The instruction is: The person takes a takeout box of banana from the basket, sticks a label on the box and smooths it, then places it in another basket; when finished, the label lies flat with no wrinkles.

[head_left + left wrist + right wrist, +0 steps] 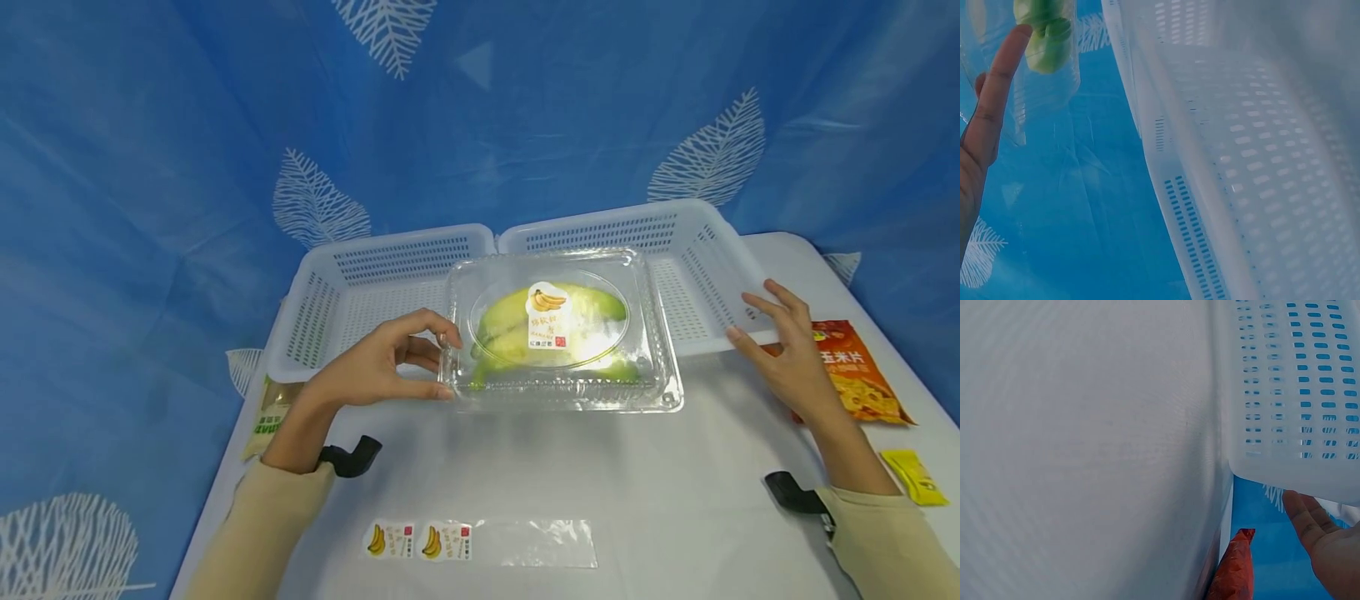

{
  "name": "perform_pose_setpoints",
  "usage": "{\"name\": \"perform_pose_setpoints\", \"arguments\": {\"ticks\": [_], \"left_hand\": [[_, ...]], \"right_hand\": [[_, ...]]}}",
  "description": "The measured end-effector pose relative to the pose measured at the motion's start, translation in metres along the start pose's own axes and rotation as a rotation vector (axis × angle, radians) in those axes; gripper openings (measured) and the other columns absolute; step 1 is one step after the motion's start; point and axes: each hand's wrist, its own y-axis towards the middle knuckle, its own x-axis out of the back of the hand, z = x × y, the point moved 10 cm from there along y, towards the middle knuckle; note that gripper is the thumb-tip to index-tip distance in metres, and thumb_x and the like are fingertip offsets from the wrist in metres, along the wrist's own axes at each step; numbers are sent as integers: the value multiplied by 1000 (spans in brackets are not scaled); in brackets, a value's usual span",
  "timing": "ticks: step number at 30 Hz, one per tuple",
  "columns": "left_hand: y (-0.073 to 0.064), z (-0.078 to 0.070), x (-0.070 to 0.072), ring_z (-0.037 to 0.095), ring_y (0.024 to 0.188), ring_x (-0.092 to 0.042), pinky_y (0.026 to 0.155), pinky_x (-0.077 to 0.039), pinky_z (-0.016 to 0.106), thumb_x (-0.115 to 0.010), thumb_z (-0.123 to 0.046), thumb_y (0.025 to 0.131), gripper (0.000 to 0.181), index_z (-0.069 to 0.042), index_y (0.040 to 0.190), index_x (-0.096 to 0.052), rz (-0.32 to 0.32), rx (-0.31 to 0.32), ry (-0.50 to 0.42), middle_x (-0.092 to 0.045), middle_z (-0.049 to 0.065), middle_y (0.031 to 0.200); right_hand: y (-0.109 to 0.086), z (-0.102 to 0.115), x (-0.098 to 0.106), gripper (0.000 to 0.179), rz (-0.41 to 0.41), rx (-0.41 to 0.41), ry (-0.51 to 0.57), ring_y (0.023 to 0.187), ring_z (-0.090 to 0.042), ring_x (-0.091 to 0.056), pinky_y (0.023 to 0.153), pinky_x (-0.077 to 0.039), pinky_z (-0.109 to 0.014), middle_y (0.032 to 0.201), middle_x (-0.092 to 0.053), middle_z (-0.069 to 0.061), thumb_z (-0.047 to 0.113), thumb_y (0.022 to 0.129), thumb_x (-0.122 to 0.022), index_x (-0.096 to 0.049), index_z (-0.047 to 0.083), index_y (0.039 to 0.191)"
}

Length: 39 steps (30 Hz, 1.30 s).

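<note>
My left hand (382, 354) grips the left end of a clear plastic clamshell box (652, 333), thumb below and fingers above. Green-yellow bananas (502, 312) lie inside it, and a banana sticker (546, 317) is on the lid. The box is held up, overlapping the two white baskets from the head view. In the left wrist view a finger (997, 94) stretches along the box (1047, 103). My right hand (791, 354) is at the right-hand basket (720, 279), fingers loosely bent. Its fingertips reach the basket's rim in the right wrist view, without a visible grip.
Left of that basket stands another white basket (315, 292). A strip of banana stickers (450, 542) lies at the table's front. On the right are a red snack bag (862, 375) and a yellow packet (915, 477). A pale green packet (270, 412) lies on the left.
</note>
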Motion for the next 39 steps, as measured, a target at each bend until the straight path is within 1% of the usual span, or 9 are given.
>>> {"name": "perform_pose_setpoints", "arguments": {"ticks": [3,9,17,20,25,29,34,36,39], "left_hand": [[12,0,4,23,100,-66,92,-55,37,-79,-6,81,46,-10,120,-56,-9,23,9,-54,8,120],[36,5,9,26,95,-64,90,-55,38,-79,-5,81,46,-10,121,-56,-23,47,12,-49,10,114],[63,17,12,28,98,-67,86,-57,39,-78,-7,83,48,-8,124,-54,-30,100,-62,-45,13,111],[72,24,11,28,99,-68,85,-58,39,-77,-7,83,47,-9,125,-54,-36,107,-93,-45,13,111],[86,33,9,27,103,-68,87,-57,40,-74,-7,86,48,-6,128,-51,-30,111,-120,-44,14,112],[98,38,5,28,104,-68,89,-55,46,-73,-7,87,48,-3,129,-49,-21,111,-137,-45,16,111],[112,44,3,25,105,-69,93,-53,50,-74,-12,88,45,-12,127,-52,-25,152,-140,-45,14,112],[118,46,2,25,104,-69,93,-54,48,-74,-14,87,44,-15,126,-53,-30,167,-136,-45,14,113],[128,48,-1,30,101,-69,91,-54,45,-74,-15,87,44,-16,126,-53,-37,171,-141,-46,15,117]], "right_hand": [[1,1,0,62,0,6,5,151,-37,-3,113,-5,-72,164,-10,2,22,92,-65,-41,12,149],[1,0,-1,62,2,8,18,152,-34,-3,113,-4,-72,164,-10,2,22,93,-65,-41,12,149],[1,-2,-2,63,16,9,12,152,-35,-3,112,-1,-72,165,-9,0,21,93,-64,-38,13,151],[1,-1,-2,63,22,13,14,152,-35,-3,113,-1,-72,165,-9,-2,19,94,-63,-37,11,151],[1,-1,-3,64,27,15,30,152,-33,-3,114,-1,-71,165,-8,-1,17,94,-63,-36,11,151],[1,-1,-2,66,27,9,26,152,-34,-2,114,0,-70,165,-8,-1,18,94,-63,-34,12,153],[1,-3,0,72,30,-6,11,152,-37,-2,114,0,-71,165,-6,-2,20,94,-64,-27,18,156],[1,-3,0,73,33,-10,9,151,-37,-1,114,0,-71,165,-5,-2,20,94,-63,-26,19,156],[0,-4,1,74,34,-13,10,151,-39,0,113,1,-72,165,-4,-3,21,94,-63,-25,19,156]]}}
